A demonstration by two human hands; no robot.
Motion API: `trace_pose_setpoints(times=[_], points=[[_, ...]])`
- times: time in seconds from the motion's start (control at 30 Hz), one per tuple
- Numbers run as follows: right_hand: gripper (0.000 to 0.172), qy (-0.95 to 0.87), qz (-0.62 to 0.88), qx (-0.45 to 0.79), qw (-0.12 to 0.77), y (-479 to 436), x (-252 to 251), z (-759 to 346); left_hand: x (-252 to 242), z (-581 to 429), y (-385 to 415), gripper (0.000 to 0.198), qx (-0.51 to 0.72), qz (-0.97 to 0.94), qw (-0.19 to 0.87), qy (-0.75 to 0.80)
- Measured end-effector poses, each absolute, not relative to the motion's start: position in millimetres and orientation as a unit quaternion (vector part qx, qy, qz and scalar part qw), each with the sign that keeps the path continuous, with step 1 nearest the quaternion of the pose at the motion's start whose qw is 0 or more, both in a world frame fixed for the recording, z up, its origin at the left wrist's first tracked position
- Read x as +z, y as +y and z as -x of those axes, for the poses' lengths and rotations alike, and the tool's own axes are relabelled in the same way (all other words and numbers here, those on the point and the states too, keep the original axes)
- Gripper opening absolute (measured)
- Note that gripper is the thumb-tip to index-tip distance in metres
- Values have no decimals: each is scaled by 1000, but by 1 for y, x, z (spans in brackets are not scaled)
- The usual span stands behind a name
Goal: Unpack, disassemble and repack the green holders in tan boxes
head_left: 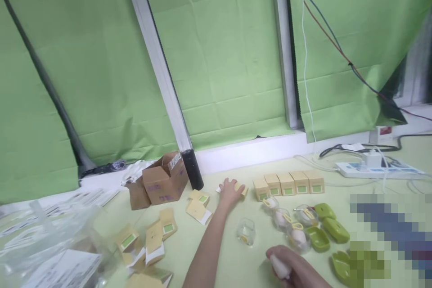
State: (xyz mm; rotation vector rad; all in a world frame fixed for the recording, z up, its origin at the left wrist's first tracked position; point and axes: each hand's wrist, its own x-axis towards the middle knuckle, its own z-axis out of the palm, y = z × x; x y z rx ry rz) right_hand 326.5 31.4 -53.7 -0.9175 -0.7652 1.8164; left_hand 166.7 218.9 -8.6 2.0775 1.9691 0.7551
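Note:
My left hand (230,192) reaches far across the pale green table (222,256) and closes over a small tan box (241,189) at the left end of a row of matching boxes (292,184). My right hand (293,270) is near the bottom edge, wrapped around a small white egg-shaped object (279,266). Between the hands stands a clear plastic cup (246,231). To the right lie several clear-wrapped white objects (290,225) and green lids (329,229).
A brown cardboard carton (162,182) and a black cylinder (193,169) stand at the back left. Flattened tan boxes (153,236) and a clear plastic bag (50,247) lie at the left. A white power strip (374,168) with cables sits at the back right. Green sheets cover the wall.

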Motion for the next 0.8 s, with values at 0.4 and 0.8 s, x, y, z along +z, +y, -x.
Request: trace_pose_setpoints(times=[0.4,0.8], points=[[35,-289,348,747,487,22,-31,-335,12,-111,163,69,49,-755,84,649],[37,-362,390,698,480,25,-18,-344,63,-111,84,50,23,-782,5,623]])
